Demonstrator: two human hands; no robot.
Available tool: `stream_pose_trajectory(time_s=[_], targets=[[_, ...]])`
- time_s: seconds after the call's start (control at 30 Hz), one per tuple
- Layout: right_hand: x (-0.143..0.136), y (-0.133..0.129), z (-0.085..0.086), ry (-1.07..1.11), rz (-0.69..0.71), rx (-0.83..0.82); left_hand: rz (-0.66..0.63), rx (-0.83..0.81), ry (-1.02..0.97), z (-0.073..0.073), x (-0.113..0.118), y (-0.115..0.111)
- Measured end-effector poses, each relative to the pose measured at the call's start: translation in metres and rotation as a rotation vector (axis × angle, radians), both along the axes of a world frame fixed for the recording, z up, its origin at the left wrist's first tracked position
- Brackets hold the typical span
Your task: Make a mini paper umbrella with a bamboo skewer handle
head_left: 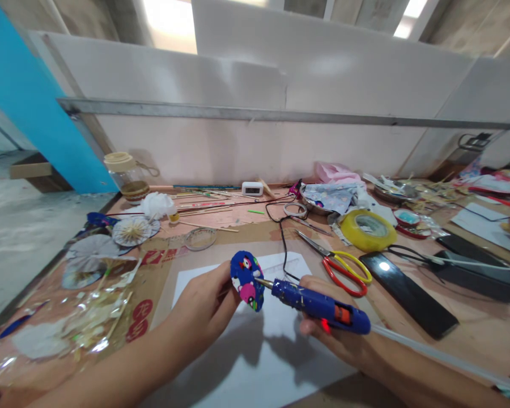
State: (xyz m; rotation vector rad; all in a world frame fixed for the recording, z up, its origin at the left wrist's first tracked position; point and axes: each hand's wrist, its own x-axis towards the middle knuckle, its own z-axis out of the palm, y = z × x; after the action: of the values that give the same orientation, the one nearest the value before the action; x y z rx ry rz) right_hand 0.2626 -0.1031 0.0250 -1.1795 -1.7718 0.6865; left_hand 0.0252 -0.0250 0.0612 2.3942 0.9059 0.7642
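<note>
Over a white sheet of paper point(221, 368), my left hand point(208, 300) holds a small dark blue piece point(249, 283) with pink, white and yellow patterns, gripped by its left edge. My right hand point(335, 334) is closed around a blue glue gun point(318, 306), which shows a red light and has a clear glue stick point(429, 351) coming out of its rear. The metal nozzle points left and is at the face of the patterned piece; whether it touches cannot be made out.
Red and yellow scissors point(344, 269), yellow tape point(368, 229) and a black phone point(408, 294) lie at the right. A jar point(127, 178) stands back left, above pleated discs point(134, 231) and plastic bags. A white timer point(252, 188) is by the wall.
</note>
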Motion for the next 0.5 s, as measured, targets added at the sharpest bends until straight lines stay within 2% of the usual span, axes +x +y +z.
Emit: stream_pose_trajectory(time_s=[0.5], targets=[[0.001,0.0004,0.0019,-0.049,0.015,0.03,-0.008,0.019,-0.028,0.0003,0.0,-0.0004]])
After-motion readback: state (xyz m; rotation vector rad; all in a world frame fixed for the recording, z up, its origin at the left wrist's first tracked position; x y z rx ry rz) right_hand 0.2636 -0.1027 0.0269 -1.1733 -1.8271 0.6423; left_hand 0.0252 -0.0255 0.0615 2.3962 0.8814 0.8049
